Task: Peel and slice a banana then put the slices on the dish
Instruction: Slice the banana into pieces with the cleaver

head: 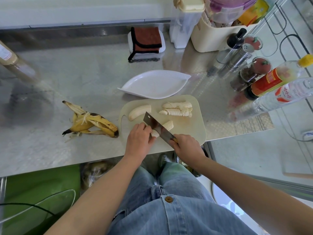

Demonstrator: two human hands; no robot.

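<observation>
From the head camera: a person's left hand (138,141) curls its fingers over a short peeled banana piece (155,134) on a pale rounded plastic cutting board (196,131), while the right hand (187,148) grips the handle of a broad steel cleaver (153,123) set across that piece. Cut slices (177,109) and an uncut half (139,111) lie farther back on the board; the white leaf-shaped dish (155,85) behind holds nothing yet. With fingertips just beside the blade and the fruit soft, a slip could nick a finger.
</observation>
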